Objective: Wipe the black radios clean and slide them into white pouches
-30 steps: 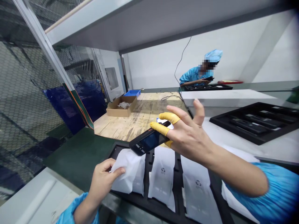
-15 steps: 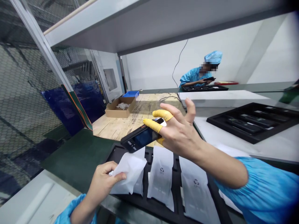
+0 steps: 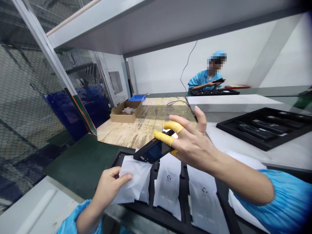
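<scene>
My right hand (image 3: 186, 139), with yellow finger cots on several fingers, grips a black handheld device (image 3: 153, 151) with a dark screen and small buttons. The device is tilted, its lower left end at the top edge of a white translucent bag (image 3: 133, 178). My left hand (image 3: 110, 185) pinches that bag between thumb and fingers at its left side. Whether the device's end is inside the bag or just in front of it, I cannot tell. Below lies a black compartment tray (image 3: 184, 198) bearing more white bags (image 3: 168, 188) printed with a recycling mark.
A second black tray (image 3: 265, 146) with several dark devices stands on the white surface at right. Beyond the wooden board (image 3: 156, 113) are a cardboard box (image 3: 123, 117) and a blue bin (image 3: 136, 98). A shelf (image 3: 146, 29) hangs overhead. A co-worker (image 3: 203, 79) handles a dark device at the back.
My right hand has moved slightly right and down with the device, bringing its end to the top of the bag. My left hand still holds the bag, which now hangs flatter.
</scene>
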The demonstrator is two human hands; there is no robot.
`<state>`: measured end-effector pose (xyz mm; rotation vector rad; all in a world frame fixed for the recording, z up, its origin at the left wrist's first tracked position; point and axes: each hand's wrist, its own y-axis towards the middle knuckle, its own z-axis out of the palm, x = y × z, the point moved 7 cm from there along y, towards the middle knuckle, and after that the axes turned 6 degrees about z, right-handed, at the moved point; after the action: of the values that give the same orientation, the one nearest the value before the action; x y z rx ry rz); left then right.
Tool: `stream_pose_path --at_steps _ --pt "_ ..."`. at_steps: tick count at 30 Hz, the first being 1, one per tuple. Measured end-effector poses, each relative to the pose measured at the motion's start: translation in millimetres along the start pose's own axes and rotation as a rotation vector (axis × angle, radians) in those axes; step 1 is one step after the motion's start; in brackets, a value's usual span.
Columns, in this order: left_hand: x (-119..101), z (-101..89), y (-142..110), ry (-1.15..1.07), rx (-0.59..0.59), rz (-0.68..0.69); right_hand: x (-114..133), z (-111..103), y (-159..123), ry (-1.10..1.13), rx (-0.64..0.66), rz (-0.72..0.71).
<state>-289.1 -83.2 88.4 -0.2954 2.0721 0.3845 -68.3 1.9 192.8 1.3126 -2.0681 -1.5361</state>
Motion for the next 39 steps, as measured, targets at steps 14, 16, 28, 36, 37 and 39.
stream_pose_path --at_steps 14,16,28,36,37,39 --pt "-24.5 30.6 5.0 -0.236 0.190 0.107 45.6 10.2 14.6 0.070 0.134 -0.261" --pt "-28.8 28.5 8.5 -0.225 0.163 0.129 53.7 11.7 22.1 0.085 0.171 -0.290" --pt "5.1 5.0 15.7 -0.556 -0.108 0.151 56.9 92.7 -12.8 1.450 0.775 0.795" --pt "-4.7 -20.1 21.1 -0.357 -0.327 0.238 69.5 110.7 -2.8 1.489 0.365 1.025" --pt "-5.8 -24.9 20.7 -0.322 -0.376 0.252 68.6 109.1 0.6 1.469 0.326 1.017" --pt "-8.2 -33.5 19.6 -0.266 -0.466 0.280 66.8 103.6 7.9 1.424 0.253 0.983"
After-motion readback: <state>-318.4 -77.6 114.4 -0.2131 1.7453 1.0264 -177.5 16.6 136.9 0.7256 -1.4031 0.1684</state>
